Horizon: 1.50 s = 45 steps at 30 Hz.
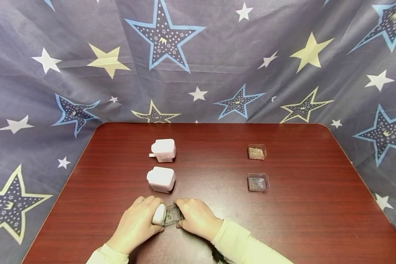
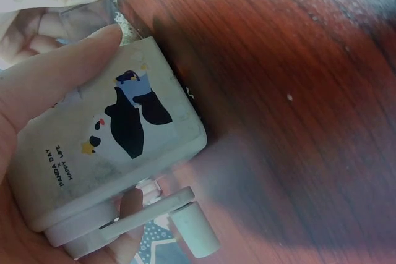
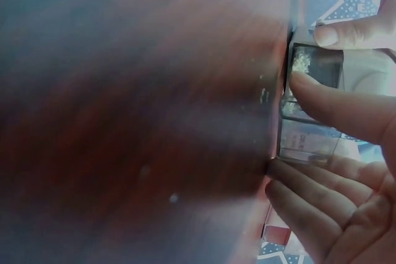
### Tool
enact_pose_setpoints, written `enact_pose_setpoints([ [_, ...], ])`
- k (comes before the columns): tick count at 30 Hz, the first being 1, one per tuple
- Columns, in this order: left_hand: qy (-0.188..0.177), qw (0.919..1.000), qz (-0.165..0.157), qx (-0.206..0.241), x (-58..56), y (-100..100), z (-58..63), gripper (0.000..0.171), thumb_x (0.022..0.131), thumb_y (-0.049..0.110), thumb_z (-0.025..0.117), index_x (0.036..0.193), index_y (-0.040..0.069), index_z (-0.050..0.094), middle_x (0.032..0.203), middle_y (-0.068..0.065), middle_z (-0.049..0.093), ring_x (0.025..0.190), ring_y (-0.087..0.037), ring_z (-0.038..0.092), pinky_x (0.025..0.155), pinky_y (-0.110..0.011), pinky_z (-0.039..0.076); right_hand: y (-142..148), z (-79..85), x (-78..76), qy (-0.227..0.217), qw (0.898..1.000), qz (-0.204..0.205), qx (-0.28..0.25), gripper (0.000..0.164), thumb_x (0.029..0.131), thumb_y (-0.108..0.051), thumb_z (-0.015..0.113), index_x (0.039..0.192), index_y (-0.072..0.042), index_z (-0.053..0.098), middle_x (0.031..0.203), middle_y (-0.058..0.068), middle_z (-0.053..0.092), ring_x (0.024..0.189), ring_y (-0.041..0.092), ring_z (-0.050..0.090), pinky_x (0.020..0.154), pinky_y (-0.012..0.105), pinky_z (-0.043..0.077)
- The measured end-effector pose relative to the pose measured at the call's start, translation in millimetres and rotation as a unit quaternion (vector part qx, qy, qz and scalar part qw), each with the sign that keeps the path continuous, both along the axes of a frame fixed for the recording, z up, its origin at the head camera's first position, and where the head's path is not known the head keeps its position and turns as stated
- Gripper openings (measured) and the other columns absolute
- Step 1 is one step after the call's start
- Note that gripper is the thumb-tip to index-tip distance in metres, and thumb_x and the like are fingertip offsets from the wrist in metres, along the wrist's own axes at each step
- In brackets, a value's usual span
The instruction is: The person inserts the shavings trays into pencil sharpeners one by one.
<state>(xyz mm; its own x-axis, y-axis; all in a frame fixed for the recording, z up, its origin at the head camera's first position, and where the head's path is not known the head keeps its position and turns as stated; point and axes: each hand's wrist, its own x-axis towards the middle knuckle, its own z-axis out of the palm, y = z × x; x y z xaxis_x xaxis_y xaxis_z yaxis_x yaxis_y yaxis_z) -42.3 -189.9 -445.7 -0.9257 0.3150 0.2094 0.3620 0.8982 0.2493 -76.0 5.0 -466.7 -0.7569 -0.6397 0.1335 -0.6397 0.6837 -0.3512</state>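
Observation:
My left hand [image 1: 138,222] grips a white hand-crank pencil sharpener [image 2: 142,115] with a panda print, lying on its side low over the table. Its crank handle [image 2: 193,230] shows in the left wrist view. A clear shavings drawer [image 1: 172,215] sticks out of the sharpener's right side, with some pale shavings [image 3: 301,61] inside. My right hand [image 1: 198,217] pinches the outer end of this drawer between thumb and fingers. How far the drawer still sits in the body is partly hidden by the fingers.
Behind my hands stand two pale pencil sharpeners, a nearer one [image 1: 161,179] and a farther one [image 1: 164,149]. Right of centre lie two clear drawers, one filled with shavings [image 1: 256,153], the nearer [image 1: 258,182] holding a few bits. A starry cloth [image 1: 198,73] hangs behind the table.

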Motion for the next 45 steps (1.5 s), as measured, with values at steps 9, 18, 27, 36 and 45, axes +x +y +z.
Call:
enact_pose_setpoints([
  [9, 0.007, 1.0, 0.0, 0.0, 0.0, -0.4, -1.0, 0.052, 0.046, 0.027, 0.09, 0.09, 0.018, 0.064, 0.086, 0.009, 0.059, 0.079, -0.016, 0.051, 0.06, -0.04, 0.05, 0.6, -0.4, -0.2, -0.002, 1.0, 0.002, 0.0, 0.049, 0.068, -0.029, 0.085, 0.109, -0.006, 0.069, 0.099, 0.004, 0.075, 0.085, 0.017, 0.071, 0.074, 0.032, 0.056],
  [18, 0.017, 0.9999, -0.005, 0.001, 0.0, -0.4, -2.0, 0.05, 0.046, 0.026, 0.089, 0.088, 0.018, 0.063, 0.085, 0.009, 0.058, 0.079, -0.016, 0.051, 0.06, -0.04, 0.05, 1.3, 2.7, 2.4, 0.001, 1.0, -0.007, 0.002, 0.046, 0.065, -0.03, 0.086, 0.103, -0.009, 0.068, 0.093, 0.002, 0.074, 0.081, 0.016, 0.07, 0.07, 0.033, 0.055],
  [27, 0.015, 0.9999, -0.003, 0.002, -0.9, -0.7, -1.9, 0.048, 0.047, 0.024, 0.088, 0.088, 0.018, 0.063, 0.084, 0.009, 0.058, 0.077, -0.016, 0.05, 0.059, -0.04, 0.049, -0.9, 3.7, 5.6, 0.024, 1.0, -0.009, 0.015, 0.043, 0.061, -0.037, 0.087, 0.087, -0.013, 0.062, 0.083, 0.0, 0.072, 0.071, 0.016, 0.069, 0.06, 0.033, 0.054],
  [36, 0.012, 0.9999, 0.001, 0.001, -0.3, -0.6, -1.4, 0.047, 0.048, 0.024, 0.087, 0.088, 0.019, 0.063, 0.084, 0.01, 0.058, 0.078, -0.015, 0.051, 0.059, -0.04, 0.049, -2.7, 0.7, 3.9, 0.026, 0.999, 0.0, 0.019, 0.044, 0.062, -0.038, 0.086, 0.088, -0.012, 0.062, 0.085, -0.001, 0.072, 0.072, 0.015, 0.069, 0.063, 0.032, 0.054],
  [45, 0.02, 0.9998, 0.0, 0.002, -0.6, -0.6, -2.7, 0.048, 0.047, 0.025, 0.088, 0.088, 0.02, 0.063, 0.084, 0.011, 0.057, 0.077, -0.015, 0.05, 0.058, -0.039, 0.049, -3.3, 1.9, 4.7, 0.034, 0.999, 0.005, 0.02, 0.046, 0.061, -0.042, 0.086, 0.084, -0.014, 0.059, 0.081, -0.002, 0.07, 0.07, 0.014, 0.068, 0.062, 0.031, 0.054],
])
